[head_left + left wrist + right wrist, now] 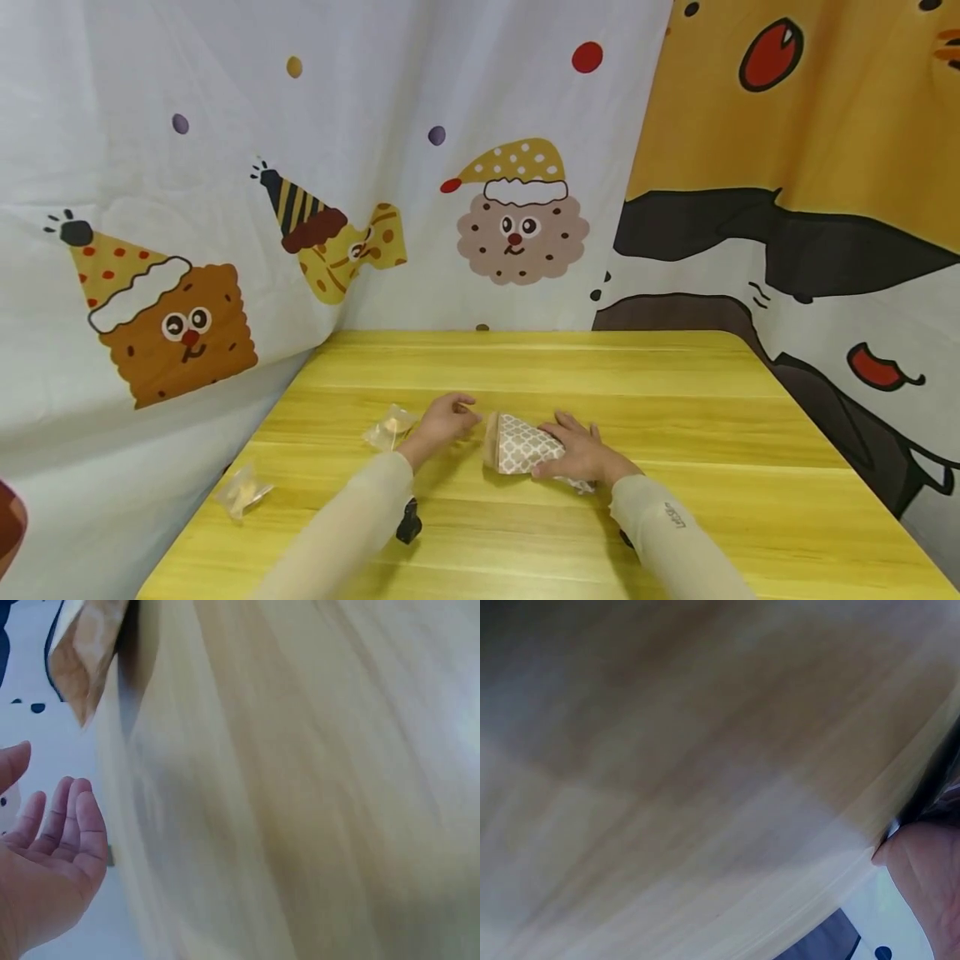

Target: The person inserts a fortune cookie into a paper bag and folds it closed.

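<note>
A brown paper bag (517,446) with a white lattice pattern lies low over the middle of the table, its plain brown end toward the left. My right hand (581,452) grips it from the right, thumb on the near side and fingers over the far side. In the right wrist view only part of the right hand (926,881) shows at the edge. My left hand (447,419) is just left of the bag's brown end, apart from it and holding nothing. The left wrist view shows the left hand (56,855) palm up with relaxed fingers, below the bag's pointed corner (86,664).
One small clear packet (392,427) with yellowish contents lies just left of my left forearm. Another clear packet (244,492) is nearer the table's left edge. The wooden table (720,417) meets a printed cloth (420,283) behind and at both sides.
</note>
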`<state>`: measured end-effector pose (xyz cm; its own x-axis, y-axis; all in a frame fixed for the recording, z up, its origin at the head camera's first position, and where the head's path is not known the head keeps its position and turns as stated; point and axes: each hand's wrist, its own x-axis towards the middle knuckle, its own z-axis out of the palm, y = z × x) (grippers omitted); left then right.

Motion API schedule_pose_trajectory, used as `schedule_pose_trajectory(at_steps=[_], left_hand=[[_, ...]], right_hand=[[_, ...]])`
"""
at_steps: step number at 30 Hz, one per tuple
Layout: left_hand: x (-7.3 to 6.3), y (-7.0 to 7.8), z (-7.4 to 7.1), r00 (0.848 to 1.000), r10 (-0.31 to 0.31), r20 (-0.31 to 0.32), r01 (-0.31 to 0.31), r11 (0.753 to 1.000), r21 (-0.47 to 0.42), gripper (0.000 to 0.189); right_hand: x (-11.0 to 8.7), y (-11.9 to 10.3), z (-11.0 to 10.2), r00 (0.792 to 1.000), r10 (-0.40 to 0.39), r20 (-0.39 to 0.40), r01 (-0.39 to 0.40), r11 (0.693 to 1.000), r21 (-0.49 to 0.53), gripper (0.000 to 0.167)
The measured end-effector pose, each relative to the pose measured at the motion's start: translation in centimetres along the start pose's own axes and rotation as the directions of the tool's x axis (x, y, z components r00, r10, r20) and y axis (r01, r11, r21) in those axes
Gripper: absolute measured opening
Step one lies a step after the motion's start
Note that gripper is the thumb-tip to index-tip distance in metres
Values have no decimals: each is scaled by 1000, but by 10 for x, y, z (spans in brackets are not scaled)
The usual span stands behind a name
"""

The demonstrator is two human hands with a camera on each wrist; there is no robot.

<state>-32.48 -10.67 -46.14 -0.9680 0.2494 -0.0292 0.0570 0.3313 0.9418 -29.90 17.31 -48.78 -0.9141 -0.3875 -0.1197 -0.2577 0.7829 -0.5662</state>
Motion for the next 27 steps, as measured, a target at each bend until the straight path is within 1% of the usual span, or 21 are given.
schedule_pose_trajectory(at_steps=[1, 3, 6, 9, 12, 14, 17, 19, 21, 24, 27], left_hand=[[-2, 1, -4, 1000, 12, -3, -12, 1000, 8, 39], [-6, 3, -12, 999, 40, -21, -39, 998, 54, 37], [-10, 3, -27, 995, 68, -72, -61, 994, 91, 35], [-12, 1, -44, 988, 90, -126, -78, 992, 101, 35], [-16, -4, -63, 980, 92, -175, -74, 992, 102, 37], [-18, -9, -77, 974, 88, -208, -67, 992, 108, 38], [-23, -18, -96, 962, 79, -261, -43, 989, 144, 41], [-26, -27, -106, 953, 79, -291, -29, 985, 173, 42], [-31, -35, -113, 949, 74, -306, -13, 980, 198, 46], [-39, -45, -120, 953, 49, -298, 19, 975, 221, 54], [-48, -51, -120, 964, 0, -268, 65, 970, 233, 64]], right_hand=[[0, 0, 0, 1000, 0, -2, 0, 1000, 0, 92], [0, 1, 0, 1000, -1, -3, 1, 1000, -3, 92], [-1, 1, 0, 1000, -1, 0, 1, 1000, -2, 93], [-1, 0, 0, 1000, -3, 0, 3, 1000, 4, 94], [0, 0, 0, 1000, -4, -4, 4, 1000, 11, 94], [0, 0, 0, 1000, -4, -5, 4, 1000, 1, 93], [0, -1, 0, 1000, -10, -7, 10, 1000, -5, 93], [-1, -2, 0, 1000, -11, -6, 11, 1000, -7, 93], [-1, -2, 1, 1000, -13, -6, 13, 1000, 1, 93], [-2, -2, 1, 1000, -9, -5, 9, 1000, 2, 93], [-3, -2, 0, 1000, -3, -4, 3, 1000, -4, 93]])
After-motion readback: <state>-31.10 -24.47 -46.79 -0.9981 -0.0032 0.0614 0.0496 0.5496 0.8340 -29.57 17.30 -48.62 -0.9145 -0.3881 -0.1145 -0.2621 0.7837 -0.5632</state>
